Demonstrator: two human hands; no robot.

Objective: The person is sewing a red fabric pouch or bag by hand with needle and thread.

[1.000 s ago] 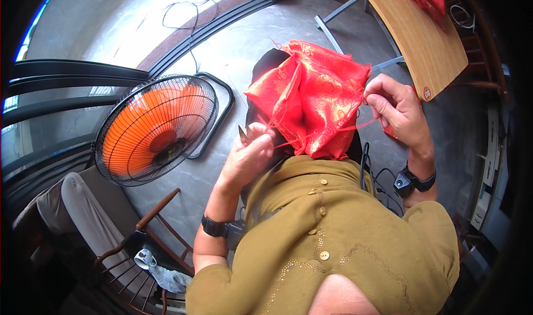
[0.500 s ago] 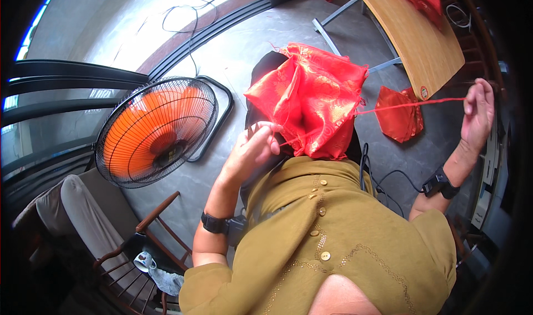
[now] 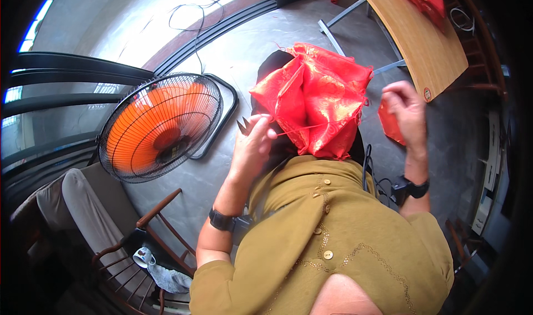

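Note:
A shiny red brocade cloth piece with a gold pattern (image 3: pixel 327 104) lies gathered across my lap. My left hand (image 3: pixel 252 148) is closed at its left edge, with the dark pointed blades of small scissors (image 3: pixel 243 127) sticking out past the fingers. A thin red cord (image 3: pixel 297 129) runs from my left fingertips across the cloth. My right hand (image 3: pixel 407 112) is raised to the right of the cloth, apart from it, with fingers curled together. Whether anything is between those fingers is too small to tell.
A large orange-bladed floor fan (image 3: pixel 161 129) stands at left. Another red cloth piece (image 3: pixel 390 123) lies on the floor behind my right hand. More red cloth (image 3: pixel 423 1) is on the wooden table (image 3: pixel 427 48) at far right. A wooden chair (image 3: pixel 161 209) stands at lower left.
My right hand has come in leftward from far right, and the cord once stretched taut to it no longer reaches it visibly. The scissor blades at my left hand show more clearly.

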